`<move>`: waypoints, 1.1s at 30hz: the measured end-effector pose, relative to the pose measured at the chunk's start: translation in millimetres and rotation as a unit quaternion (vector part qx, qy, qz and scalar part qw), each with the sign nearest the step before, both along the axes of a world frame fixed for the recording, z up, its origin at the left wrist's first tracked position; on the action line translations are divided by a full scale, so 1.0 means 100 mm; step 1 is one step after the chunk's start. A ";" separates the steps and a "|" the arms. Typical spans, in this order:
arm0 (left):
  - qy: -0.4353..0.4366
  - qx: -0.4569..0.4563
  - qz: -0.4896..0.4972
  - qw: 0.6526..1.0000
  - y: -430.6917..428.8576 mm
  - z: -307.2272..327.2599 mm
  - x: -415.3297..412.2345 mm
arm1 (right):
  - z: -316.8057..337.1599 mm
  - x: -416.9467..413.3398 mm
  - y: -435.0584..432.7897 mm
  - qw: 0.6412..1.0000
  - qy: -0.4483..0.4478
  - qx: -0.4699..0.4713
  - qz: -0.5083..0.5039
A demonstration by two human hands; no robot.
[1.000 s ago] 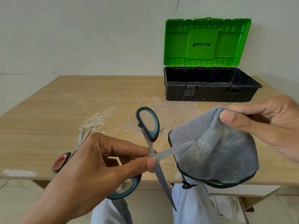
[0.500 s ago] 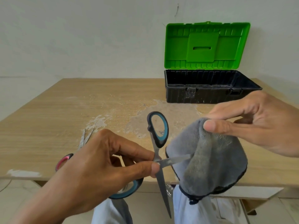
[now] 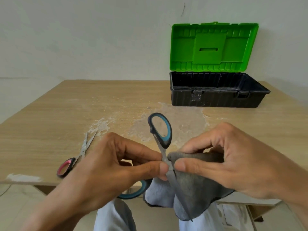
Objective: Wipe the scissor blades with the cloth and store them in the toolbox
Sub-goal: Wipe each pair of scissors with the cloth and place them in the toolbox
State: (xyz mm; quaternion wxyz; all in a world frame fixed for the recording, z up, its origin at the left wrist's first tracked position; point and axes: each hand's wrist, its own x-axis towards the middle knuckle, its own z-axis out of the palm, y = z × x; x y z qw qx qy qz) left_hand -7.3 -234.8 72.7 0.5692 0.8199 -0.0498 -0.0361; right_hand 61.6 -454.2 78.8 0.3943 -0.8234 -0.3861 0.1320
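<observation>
The light wooden table (image 3: 50, 122), with worn pale patches on its top, carries the black plastic toolbox (image 3: 216, 99), which stands at the far right with its green lid (image 3: 213, 47) raised upright. In front of the toolbox and slightly left, the left hand (image 3: 108, 167) pinches the blue-and-black-handled scissors (image 3: 168, 132) at the pivot between thumb and fingers, with the blades spread. Directly in front of the toolbox, the right hand (image 3: 233, 160) pinches the grey microfibre cloth (image 3: 196, 185) around one blade beside the pivot. The other blade points down across the cloth. Far left of the toolbox, a smaller red-handled pair of scissors (image 3: 71, 162) lies on the table, blades slightly parted.
</observation>
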 end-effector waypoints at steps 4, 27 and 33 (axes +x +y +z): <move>0.026 -0.016 -0.021 0.999 0.02 -0.03 -0.02 | 0.02 0.04 -0.05 0.999 0.043 -0.028 0.010; 0.047 -0.059 -0.002 0.997 -0.01 -0.08 0.04 | -0.10 0.18 -0.13 0.995 0.102 0.011 0.002; 0.044 -0.070 -0.009 0.997 -0.03 -0.09 0.05 | -0.08 0.16 -0.08 0.995 0.099 0.004 0.022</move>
